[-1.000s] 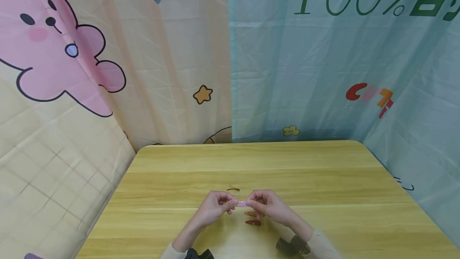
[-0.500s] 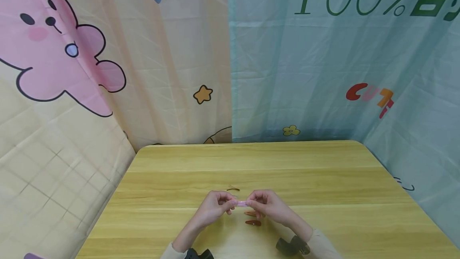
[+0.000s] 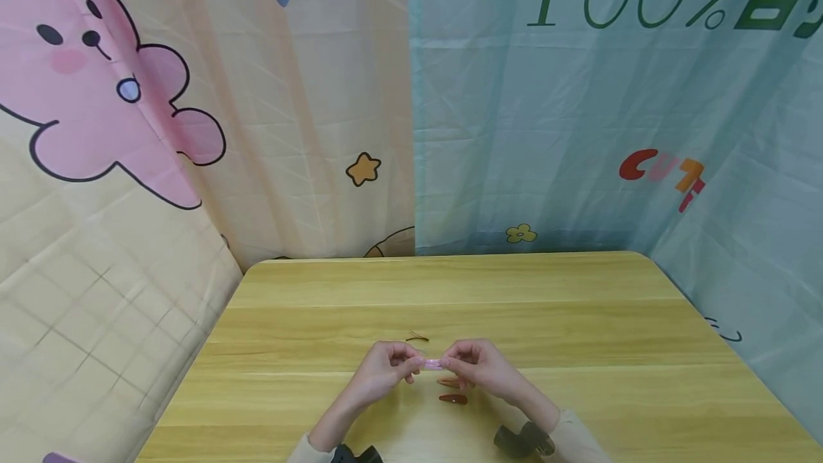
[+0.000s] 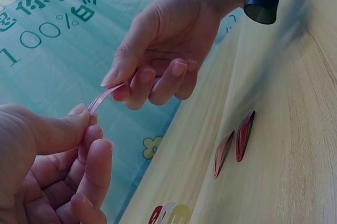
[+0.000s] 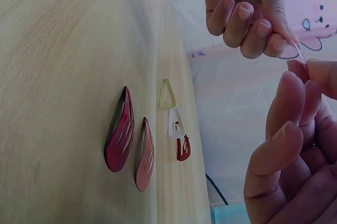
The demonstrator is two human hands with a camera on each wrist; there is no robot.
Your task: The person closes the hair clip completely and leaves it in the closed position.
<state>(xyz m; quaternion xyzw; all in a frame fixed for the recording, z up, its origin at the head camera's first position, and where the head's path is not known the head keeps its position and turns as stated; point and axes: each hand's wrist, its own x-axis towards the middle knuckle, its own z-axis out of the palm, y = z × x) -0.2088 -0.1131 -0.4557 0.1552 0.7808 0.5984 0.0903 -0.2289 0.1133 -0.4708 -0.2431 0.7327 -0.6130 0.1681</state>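
Observation:
A pink snap hair clip (image 3: pixel 433 364) is held level above the table between both hands. My left hand (image 3: pixel 384 371) pinches its left end between thumb and forefinger. At the other end, the right hand (image 3: pixel 484 370) pinches it the same way. The left wrist view shows the hair clip (image 4: pixel 100 99) slightly bowed, its ends hidden by the fingertips. Below the right hand lie a dark red hair clip (image 3: pixel 453 399) and a salmon one (image 5: pixel 145 161), side by side.
Farther back on the wooden table (image 3: pixel 308 349), a yellow hair clip (image 5: pixel 162 97), a white one (image 5: pixel 179 129) and a red one (image 5: pixel 183 151) lie overlapping in a row. Printed curtains (image 3: pixel 476 127) hang behind the table. Each wrist wears a dark camera (image 3: pixel 524 440).

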